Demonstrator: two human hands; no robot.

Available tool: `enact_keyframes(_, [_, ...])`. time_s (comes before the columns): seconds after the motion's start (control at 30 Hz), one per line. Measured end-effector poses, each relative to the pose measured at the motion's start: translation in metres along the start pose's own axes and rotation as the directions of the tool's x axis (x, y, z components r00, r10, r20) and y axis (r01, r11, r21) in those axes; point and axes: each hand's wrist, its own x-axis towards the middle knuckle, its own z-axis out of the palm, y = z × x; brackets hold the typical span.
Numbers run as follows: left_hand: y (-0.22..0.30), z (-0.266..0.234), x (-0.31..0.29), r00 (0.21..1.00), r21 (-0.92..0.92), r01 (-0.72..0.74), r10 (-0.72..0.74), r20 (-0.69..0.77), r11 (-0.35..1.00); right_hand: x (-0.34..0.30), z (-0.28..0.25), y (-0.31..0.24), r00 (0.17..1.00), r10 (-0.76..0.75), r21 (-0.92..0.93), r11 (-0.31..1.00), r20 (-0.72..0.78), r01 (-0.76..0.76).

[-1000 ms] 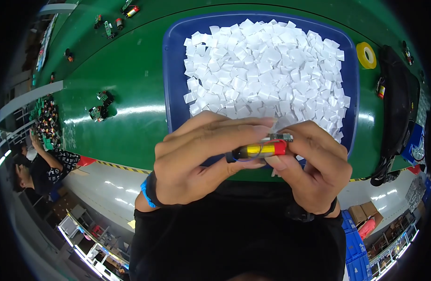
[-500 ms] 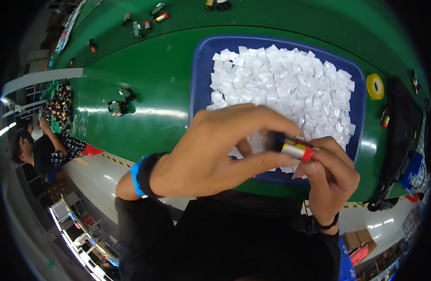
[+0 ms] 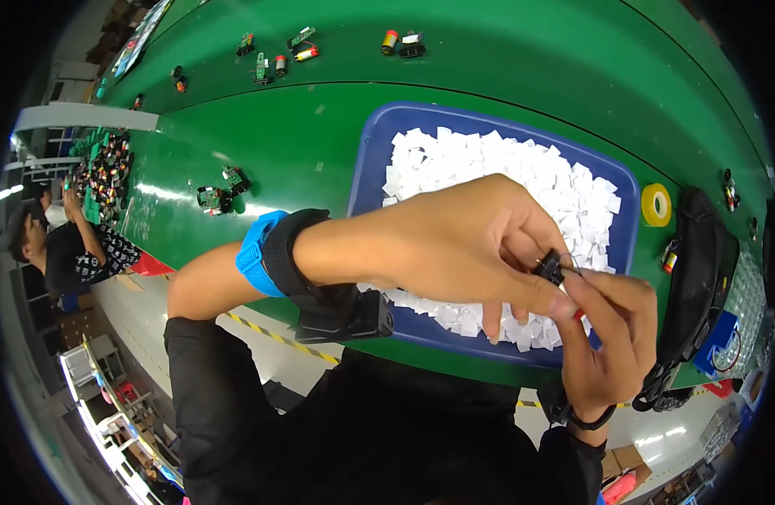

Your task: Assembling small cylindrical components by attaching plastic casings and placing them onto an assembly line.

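Over the tray, my left hand (image 3: 463,240) is closed, thumb and fingers pinching a small black plastic part (image 3: 550,267) with a thin wire beside it. My right hand (image 3: 610,341) meets it from the right, its fingers closed round a small cylindrical battery. Only a bit of the battery's red end (image 3: 578,314) shows between the fingers; the rest is hidden. Below both hands lies a blue tray (image 3: 372,156) heaped with small white square pieces (image 3: 488,156).
Two small circuit-board assemblies (image 3: 211,199) lie left of the tray. More boards and batteries (image 3: 305,53) are scattered at the back. To the right are a yellow tape roll (image 3: 656,205) and a black bag (image 3: 699,269). A co-worker (image 3: 63,227) sits far left beside piled parts (image 3: 106,172).
The battery, plainly visible before between my hands, is now mostly covered by my fingers. My left hand has turned, and the black part shows at its fingertips. The whole view has shifted.
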Motion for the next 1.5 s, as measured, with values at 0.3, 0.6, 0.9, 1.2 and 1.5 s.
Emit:
enact_keyframes(0.3, [0.002, -0.013, -0.008, 1.000, 0.089, 0.005, -0.004, -0.002, 0.996, 0.003, 0.013, 0.002, 0.994, 0.095, 0.135, 0.986, 0.048, -0.101])
enact_keyframes(0.6, [0.004, -0.162, 0.063, 0.852, 0.873, 0.047, 0.437, -0.288, 0.485, 0.014, 0.011, -0.017, 0.920, 0.368, 0.075, 0.922, 0.134, -0.380])
enact_keyframes(0.9, [-0.014, -0.372, -0.104, 0.480, 0.732, 0.654, 0.853, -0.205, -0.193, -0.021, -0.043, 0.002, 0.905, 0.347, -0.078, 0.938, 0.246, -0.338])
enact_keyframes(1.2, [-0.030, -0.287, -0.145, 0.526, 0.705, 0.659, 0.509, -0.681, 0.261, -0.021, -0.034, -0.030, 0.927, 0.270, 0.019, 0.958, 0.261, -0.285])
enact_keyframes(1.5, [-0.036, 0.002, -0.089, 0.614, 0.829, -0.083, 0.683, -0.395, 0.554, -0.026, 0.010, -0.056, 0.985, 0.153, 0.111, 0.981, 0.080, -0.161])
